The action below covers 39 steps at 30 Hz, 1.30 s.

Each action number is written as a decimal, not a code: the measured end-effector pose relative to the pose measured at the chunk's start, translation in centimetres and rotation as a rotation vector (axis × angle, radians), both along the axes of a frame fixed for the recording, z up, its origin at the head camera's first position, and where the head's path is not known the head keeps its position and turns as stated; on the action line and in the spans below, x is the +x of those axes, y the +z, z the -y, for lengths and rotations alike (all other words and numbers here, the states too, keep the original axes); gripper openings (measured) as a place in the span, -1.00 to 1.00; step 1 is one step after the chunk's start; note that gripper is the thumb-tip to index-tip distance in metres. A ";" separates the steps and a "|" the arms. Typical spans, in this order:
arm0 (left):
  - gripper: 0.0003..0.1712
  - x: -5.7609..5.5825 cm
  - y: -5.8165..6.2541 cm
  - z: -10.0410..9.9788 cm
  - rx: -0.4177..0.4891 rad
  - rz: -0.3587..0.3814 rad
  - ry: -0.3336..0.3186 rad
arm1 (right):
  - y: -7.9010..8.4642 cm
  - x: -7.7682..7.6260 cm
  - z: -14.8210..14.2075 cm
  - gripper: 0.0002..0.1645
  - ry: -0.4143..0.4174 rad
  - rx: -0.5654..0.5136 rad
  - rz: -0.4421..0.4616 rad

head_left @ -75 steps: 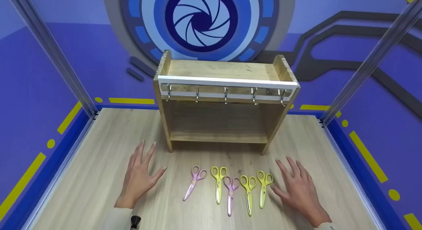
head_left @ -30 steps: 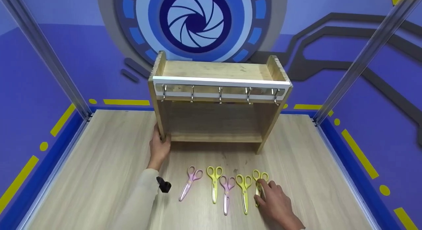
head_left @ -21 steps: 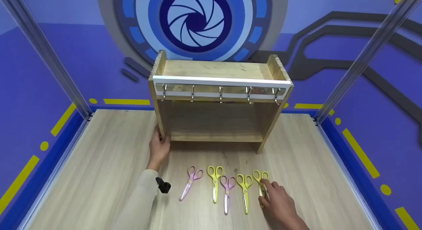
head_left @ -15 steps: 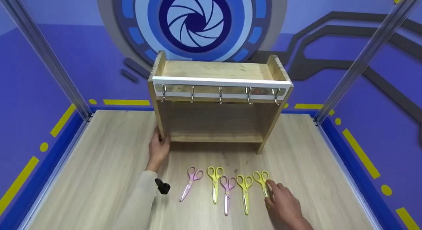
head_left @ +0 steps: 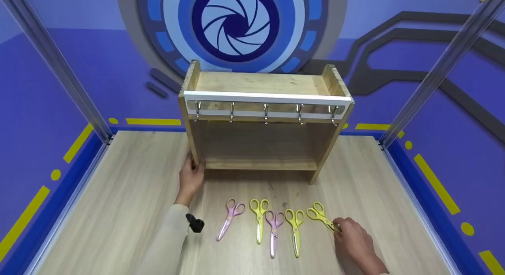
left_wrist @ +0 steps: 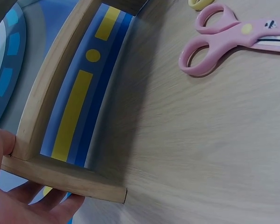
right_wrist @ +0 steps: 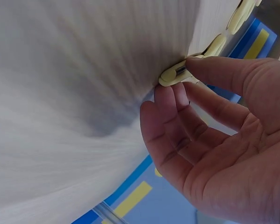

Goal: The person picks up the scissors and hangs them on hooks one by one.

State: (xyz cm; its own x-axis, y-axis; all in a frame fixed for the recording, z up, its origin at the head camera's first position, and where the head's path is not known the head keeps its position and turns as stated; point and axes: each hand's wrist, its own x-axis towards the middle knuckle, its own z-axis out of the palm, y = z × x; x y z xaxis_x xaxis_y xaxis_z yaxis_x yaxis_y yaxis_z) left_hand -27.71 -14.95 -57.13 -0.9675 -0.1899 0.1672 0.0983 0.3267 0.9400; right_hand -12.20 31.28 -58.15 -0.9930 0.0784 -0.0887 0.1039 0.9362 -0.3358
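Observation:
My left hand (head_left: 191,180) holds the lower front of the left side panel of a small wooden shelf rack (head_left: 260,83); in the left wrist view its thumb and fingers lie on either side of the wood (left_wrist: 65,179). At the right, my right hand (head_left: 355,239) pinches the blade end of a pair of yellow scissors (head_left: 322,216), which lies slanted with handles toward the rack. The right wrist view shows the thumb over the scissors' tip (right_wrist: 170,77) with fingertips below. Two other yellow scissors (head_left: 295,231) and two pink scissors (head_left: 274,231) lie beside it, blades toward me.
A white rail (head_left: 248,96) with several metal hooks (head_left: 266,113) runs across the rack's front. Below is a lower shelf (head_left: 260,164). Blue printed walls (head_left: 51,89) and metal corner posts (head_left: 442,70) enclose the wooden table (head_left: 130,180).
My left hand has gone from above the table to the rack's left panel. The right hand has come to the rightmost yellow scissors, taken its blade end and swung it rightward.

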 end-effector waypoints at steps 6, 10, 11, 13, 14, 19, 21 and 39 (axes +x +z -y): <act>-0.32 0.1 -0.1 0.1 -0.003 0.013 -0.003 | -0.1 0.0 -0.1 -0.76 -0.005 -0.011 -0.012; -0.31 0.4 -0.1 0.2 -0.021 0.021 -0.002 | -0.1 -0.2 -0.1 -0.79 -0.018 -0.021 0.003; -0.31 0.4 -0.1 0.3 -0.022 0.025 -0.004 | -0.1 -0.3 -0.1 -0.80 -0.022 -0.020 0.010; -0.30 0.4 0.0 0.3 -0.020 0.030 -0.007 | -0.1 -0.4 -0.1 -0.81 -0.030 -0.017 0.024; -0.31 0.4 0.0 0.3 -0.018 0.032 -0.009 | -0.1 -0.5 -0.2 -0.82 -0.035 -0.016 0.032; -0.31 0.3 0.0 0.2 -0.009 0.045 -0.011 | -0.1 -0.7 -0.2 -0.83 -0.047 -0.011 0.056; -0.31 0.3 -0.1 0.2 -0.010 0.047 -0.005 | -0.1 -0.7 -0.1 -0.83 -0.050 -0.011 0.059; -0.32 0.3 0.1 0.6 0.002 0.055 -0.036 | 2.8 -1.2 -0.9 -0.79 0.033 0.048 -0.096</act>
State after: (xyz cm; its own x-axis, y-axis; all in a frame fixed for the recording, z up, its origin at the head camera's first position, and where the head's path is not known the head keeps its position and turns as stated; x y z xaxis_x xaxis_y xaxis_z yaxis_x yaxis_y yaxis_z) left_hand -27.41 -15.53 -57.08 -0.9813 -0.1553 0.1135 0.0582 0.3224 0.9448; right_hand -13.38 32.17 -55.31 -0.9988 0.0476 0.0098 0.0425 0.9537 -0.2976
